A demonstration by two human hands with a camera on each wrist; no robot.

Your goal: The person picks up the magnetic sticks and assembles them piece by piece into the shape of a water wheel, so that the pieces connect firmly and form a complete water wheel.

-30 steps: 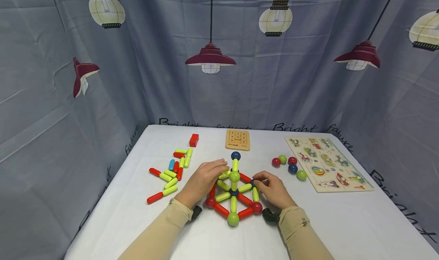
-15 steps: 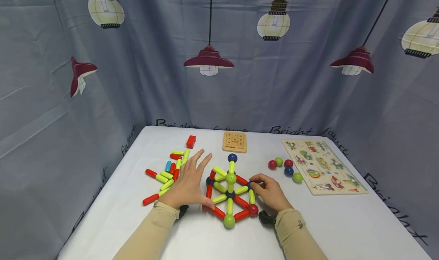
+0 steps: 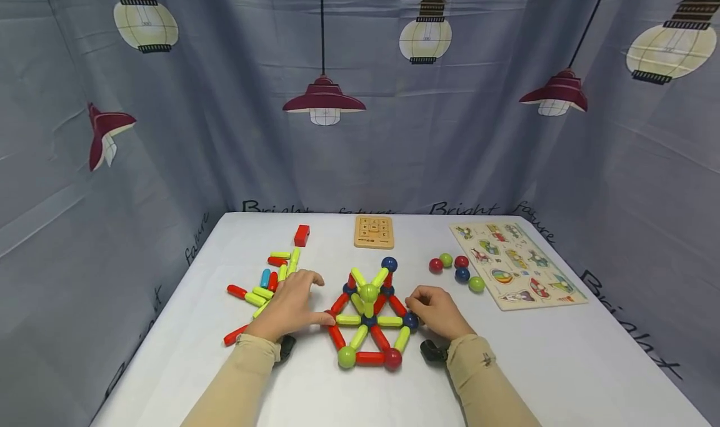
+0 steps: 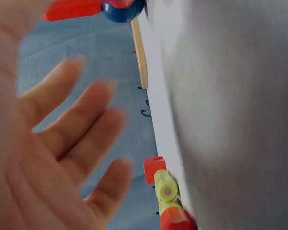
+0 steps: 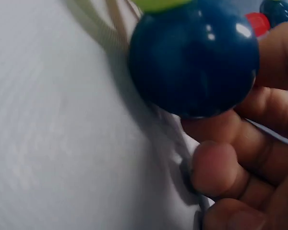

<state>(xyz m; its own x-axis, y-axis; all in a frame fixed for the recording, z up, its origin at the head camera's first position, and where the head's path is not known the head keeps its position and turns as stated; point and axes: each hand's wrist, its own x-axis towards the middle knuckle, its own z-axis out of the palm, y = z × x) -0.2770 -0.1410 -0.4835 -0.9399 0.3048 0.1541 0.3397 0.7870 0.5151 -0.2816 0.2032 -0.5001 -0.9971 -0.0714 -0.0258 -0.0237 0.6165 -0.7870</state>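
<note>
The ball-and-rod structure (image 3: 369, 320) has turned clockwise; the left hand (image 3: 289, 305) spreads wide, thumb at a red ball (image 3: 331, 313), the right hand (image 3: 440, 312) curled round a blue ball (image 5: 194, 62)

Your rod-and-ball frame (image 3: 369, 321) sits between your left hand (image 3: 289, 308) and right hand (image 3: 441, 312), number board (image 3: 374, 232) behind. Loose rods (image 3: 262, 292) lie left; loose balls (image 3: 462, 275) and picture board (image 3: 520, 267), right.

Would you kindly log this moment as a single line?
left hand: thumb at ball-and-rod frame; right hand: holds frame's blue ball; loose rods: left of frame; loose balls: right of frame
</note>
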